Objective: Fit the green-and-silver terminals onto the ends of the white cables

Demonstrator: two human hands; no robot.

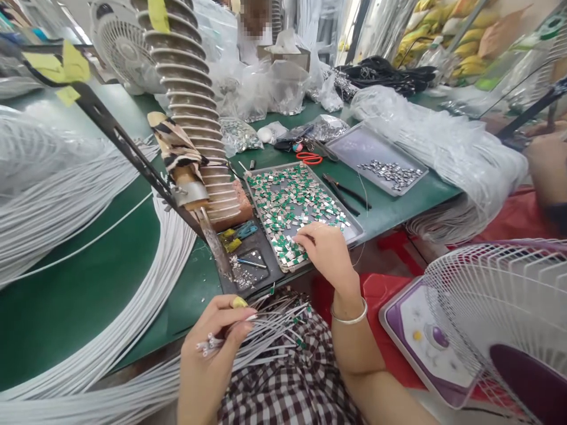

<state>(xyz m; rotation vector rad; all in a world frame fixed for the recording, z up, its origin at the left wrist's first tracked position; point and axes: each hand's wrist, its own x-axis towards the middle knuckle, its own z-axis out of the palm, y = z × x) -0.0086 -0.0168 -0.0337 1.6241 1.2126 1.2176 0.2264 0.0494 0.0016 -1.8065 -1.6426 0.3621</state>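
My left hand point(212, 348) is closed around a bundle of thin white cables point(270, 327) over my lap; their ends fan out to the right, some with small green pieces on the tips. My right hand point(321, 251) reaches onto the near edge of a metal tray point(259, 203), fingertips pinched among several small green-and-silver parts point(292, 200). Whether the fingers hold a part is hidden.
Long white cable bundles point(146, 295) sweep across the green table on the left. A ribbed fume duct point(190, 88) and soldering stand rise beside the tray. A second tray point(381, 159), pliers point(348, 192), orange scissors point(309, 157) and plastic bags lie behind. A fan point(496, 319) stands at right.
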